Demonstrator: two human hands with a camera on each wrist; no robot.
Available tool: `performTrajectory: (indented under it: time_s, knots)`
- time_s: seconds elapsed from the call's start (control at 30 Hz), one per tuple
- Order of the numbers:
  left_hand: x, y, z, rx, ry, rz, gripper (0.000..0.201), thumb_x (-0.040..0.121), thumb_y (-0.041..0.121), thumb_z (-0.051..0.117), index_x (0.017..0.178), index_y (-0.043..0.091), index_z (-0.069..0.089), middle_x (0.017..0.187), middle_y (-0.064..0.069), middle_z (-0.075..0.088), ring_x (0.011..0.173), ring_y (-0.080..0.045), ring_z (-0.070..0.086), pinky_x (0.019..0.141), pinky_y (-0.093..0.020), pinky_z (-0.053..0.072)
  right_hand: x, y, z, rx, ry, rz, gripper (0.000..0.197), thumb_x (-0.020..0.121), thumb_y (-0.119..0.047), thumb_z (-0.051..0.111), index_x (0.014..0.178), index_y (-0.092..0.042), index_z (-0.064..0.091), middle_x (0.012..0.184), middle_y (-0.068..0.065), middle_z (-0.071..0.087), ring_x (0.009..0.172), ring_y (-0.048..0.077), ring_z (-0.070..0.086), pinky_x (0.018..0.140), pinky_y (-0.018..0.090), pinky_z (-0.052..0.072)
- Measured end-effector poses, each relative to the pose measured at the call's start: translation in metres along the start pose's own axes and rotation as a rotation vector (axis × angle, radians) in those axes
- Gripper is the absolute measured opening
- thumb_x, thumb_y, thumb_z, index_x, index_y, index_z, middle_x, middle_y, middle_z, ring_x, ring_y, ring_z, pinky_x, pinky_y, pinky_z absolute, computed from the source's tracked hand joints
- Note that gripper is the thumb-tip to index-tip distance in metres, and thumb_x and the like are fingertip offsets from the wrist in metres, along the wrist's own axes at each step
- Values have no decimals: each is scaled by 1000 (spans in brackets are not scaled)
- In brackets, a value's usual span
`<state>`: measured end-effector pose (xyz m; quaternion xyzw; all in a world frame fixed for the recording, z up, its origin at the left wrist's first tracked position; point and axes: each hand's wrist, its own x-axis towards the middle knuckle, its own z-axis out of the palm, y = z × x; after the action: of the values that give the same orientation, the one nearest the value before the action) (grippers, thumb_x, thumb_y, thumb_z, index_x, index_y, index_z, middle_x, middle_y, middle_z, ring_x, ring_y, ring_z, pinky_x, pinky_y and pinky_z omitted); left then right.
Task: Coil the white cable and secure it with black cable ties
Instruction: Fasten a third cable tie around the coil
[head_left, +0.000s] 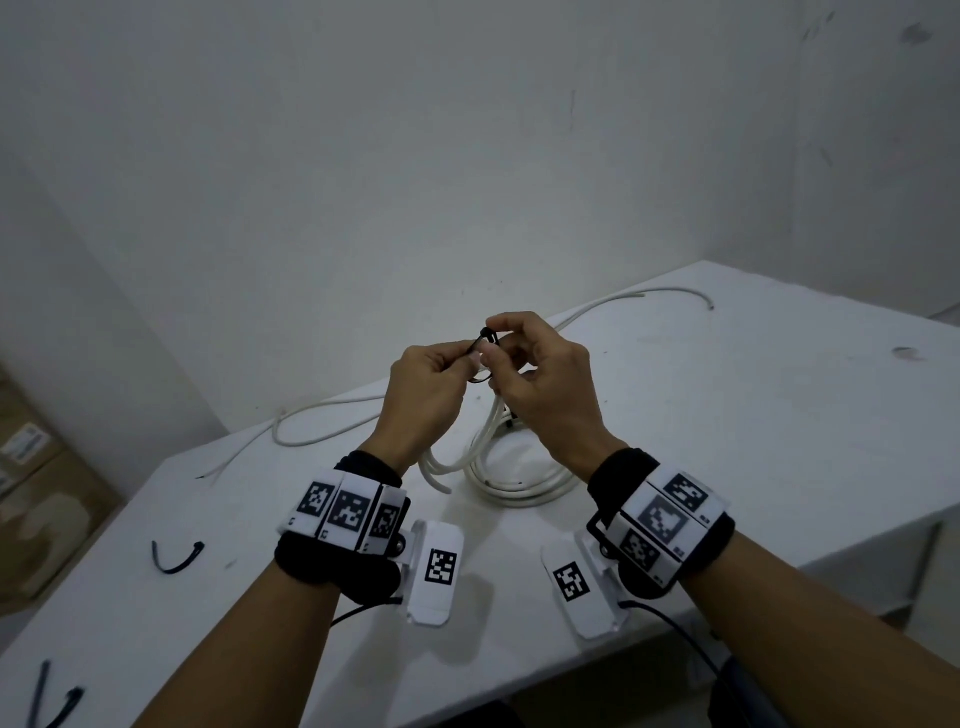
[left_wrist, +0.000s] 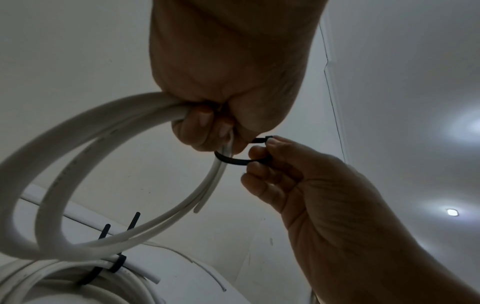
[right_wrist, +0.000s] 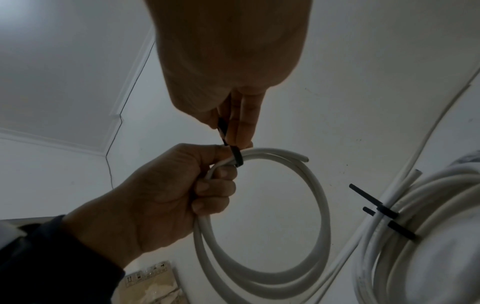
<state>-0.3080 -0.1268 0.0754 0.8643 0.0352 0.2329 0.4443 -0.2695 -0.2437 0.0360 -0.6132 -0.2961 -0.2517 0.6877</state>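
Observation:
My left hand (head_left: 431, 384) is raised above the white table (head_left: 727, 415) and grips the top of a small coil of white cable (left_wrist: 78, 164) (right_wrist: 319, 205). A black cable tie (left_wrist: 233, 160) (right_wrist: 237, 156) loops round the cable strands just beside the left fingers (right_wrist: 215, 191). My right hand (head_left: 535, 374) pinches that tie near its head (head_left: 485, 335), thumb and forefinger (left_wrist: 270, 150) close together. The coil hangs down between both wrists.
A larger bundle of white cable (head_left: 519, 480) bound with black ties (right_wrist: 384, 209) lies on the table under the hands. Loose white cable (head_left: 322, 421) trails along the far edge. Spare black ties (head_left: 176, 558) lie front left; cardboard boxes (head_left: 36, 499) stand on the floor.

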Motion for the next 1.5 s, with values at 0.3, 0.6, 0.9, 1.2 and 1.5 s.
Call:
performTrajectory:
  time_s: [0.3, 0.6, 0.9, 1.2, 1.5]
  knots:
    - [-1, 0, 0, 22, 12, 29, 21, 94, 18, 56, 103, 16, 75, 46, 17, 56, 38, 1, 43, 45, -13, 32, 2, 0, -5, -14, -83, 64, 15, 87, -11, 65, 102, -7, 63, 66, 1, 66, 55, 11, 61, 61, 21, 51]
    - [-5, 1, 2, 34, -55, 37, 23, 92, 13, 55, 79, 15, 75, 49, 12, 55, 40, -4, 35, 45, -19, 29, 16, -6, -16, 45, -320, 308, 7, 88, -8, 64, 93, -12, 65, 70, 12, 69, 52, 19, 66, 49, 30, 55]
    - [-3, 2, -6, -288, -310, -246, 24, 94, 8, 42, 94, 15, 64, 63, -3, 35, 44, -10, 23, 43, -20, 13, 24, -1, -15, -221, -246, 111, 8, 85, -16, 67, 78, -13, 68, 76, 0, 66, 59, 17, 64, 48, 19, 46]
    - [-5, 0, -11, -353, -339, -223, 18, 96, 32, 55, 81, 22, 51, 57, 4, 31, 43, -8, 18, 38, -14, 16, 40, -2, -17, -338, -294, 52, 7, 83, -22, 68, 78, -20, 72, 70, -13, 64, 58, -2, 52, 65, 23, 43]
    - [-11, 2, 0, -326, -340, -313, 26, 97, 23, 52, 73, 22, 42, 58, 1, 29, 44, -10, 16, 41, -17, 11, 68, -15, -21, -310, -253, 115, 12, 84, -23, 67, 72, -23, 63, 76, -6, 69, 65, 14, 68, 70, 36, 55]
